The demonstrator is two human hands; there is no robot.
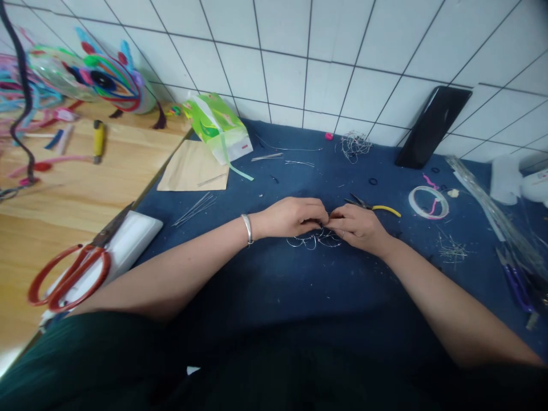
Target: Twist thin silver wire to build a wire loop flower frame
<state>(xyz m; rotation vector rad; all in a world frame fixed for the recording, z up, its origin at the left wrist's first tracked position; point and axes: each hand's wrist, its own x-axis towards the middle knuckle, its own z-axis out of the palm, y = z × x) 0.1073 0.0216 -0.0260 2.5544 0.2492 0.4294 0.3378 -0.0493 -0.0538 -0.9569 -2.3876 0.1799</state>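
Observation:
My left hand (299, 217) and my right hand (357, 225) meet fingertip to fingertip over the dark blue cloth, both closed in a pinch. Between and just below them is a bent wire piece (309, 242) with thin silvery loops and small reddish specks. Both hands grip its upper part, where something small and dark shows; the fingers hide the exact point. A metal bracelet (247, 229) circles my left wrist. Right behind my right hand lie pliers (377, 208) with a yellow handle, partly covered by that hand.
Orange-handled scissors (71, 277) rest on a white box at left. At the back are a green packet (218, 125), a wire tangle (355, 145) and a leaning black phone (433, 127). Rightward lie a ribbon roll (411, 200), cut wire bits (454, 251) and purple-handled pliers (516, 282).

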